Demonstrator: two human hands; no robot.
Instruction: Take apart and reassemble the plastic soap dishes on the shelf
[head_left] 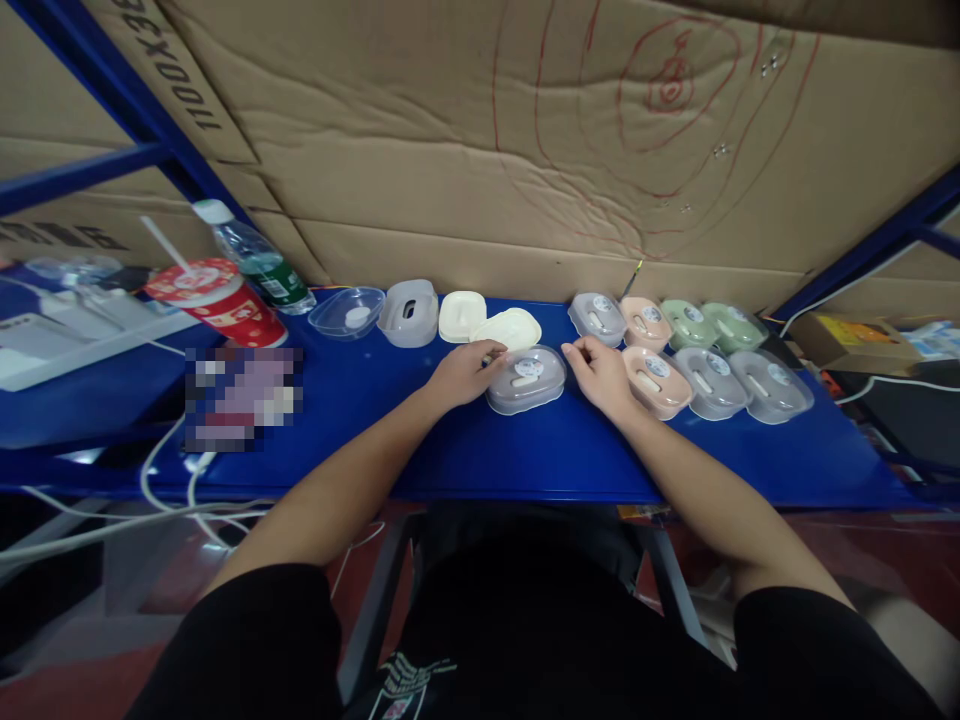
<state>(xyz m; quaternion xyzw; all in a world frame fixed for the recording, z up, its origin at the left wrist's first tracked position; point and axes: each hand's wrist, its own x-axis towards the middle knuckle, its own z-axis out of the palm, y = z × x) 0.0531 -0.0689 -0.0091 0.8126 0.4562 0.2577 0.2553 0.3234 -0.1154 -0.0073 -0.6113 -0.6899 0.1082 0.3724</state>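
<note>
A grey plastic soap box [526, 382] with a clear lid and a round sticker stands on the blue table in front of me. At its left edge is my left hand [469, 373], fingers loosely bent and thumb apart, seemingly touching the box. My right hand [598, 372] rests just right of it, loosely curled and holding nothing, a small gap from the box. Behind my left fingers lie a cream oval dish [514, 328] and a smaller cream tray [459, 316]. Farther left are a translucent grey box part [408, 314] and a clear lid [347, 314].
Several lidded boxes stand in two rows at right, including a peach one [657, 384] and a green one [686, 325]. A red cup [232, 310], a bottle [262, 265] and white cables [161, 475] are at left. Cardboard [420, 140] walls the back.
</note>
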